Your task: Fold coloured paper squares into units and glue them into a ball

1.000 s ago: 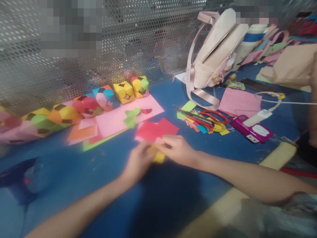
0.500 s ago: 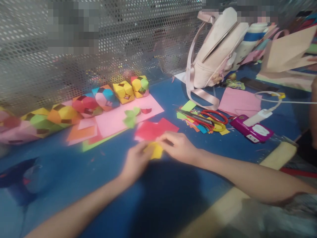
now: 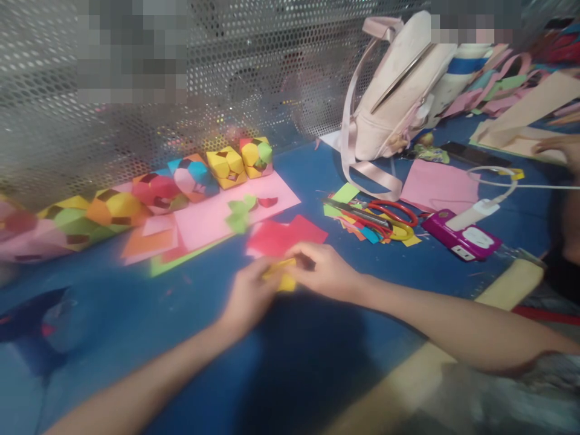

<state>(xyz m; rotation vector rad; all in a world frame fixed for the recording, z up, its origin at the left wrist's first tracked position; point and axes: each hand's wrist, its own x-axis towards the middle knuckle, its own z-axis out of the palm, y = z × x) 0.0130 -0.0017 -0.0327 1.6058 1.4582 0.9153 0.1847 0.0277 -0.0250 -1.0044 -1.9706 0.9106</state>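
Observation:
A small piece of yellow paper (image 3: pixel 287 280) is held between both hands above the blue table. My left hand (image 3: pixel 251 290) pinches it from the left, with thumb and fingers pressed together. From the right, the curled fingers of my right hand (image 3: pixel 324 270) grip its upper right side. The fingertips cover much of the paper, so its folds are hard to make out. Just beyond my hands lie red paper sheets (image 3: pixel 290 235). Behind them, a green folded piece (image 3: pixel 240 214) and a small red scrap (image 3: pixel 267 202) rest on a pink sheet (image 3: pixel 203 220).
Folded paper balls (image 3: pixel 156 193) line a perforated metal panel (image 3: pixel 272 72). Rightward are scissors (image 3: pixel 392 214) on paper scraps, a purple power strip (image 3: pixel 462 235), a pink bag (image 3: pixel 394 90) and another person's hand (image 3: pixel 559 145). A dark blue tool (image 3: pixel 34 326), perhaps a glue gun, lies left.
The yellow paper shows less between my fingers, and my right fingers have shifted slightly over it. At the far right, the other person's beige cardboard piece has tipped lower.

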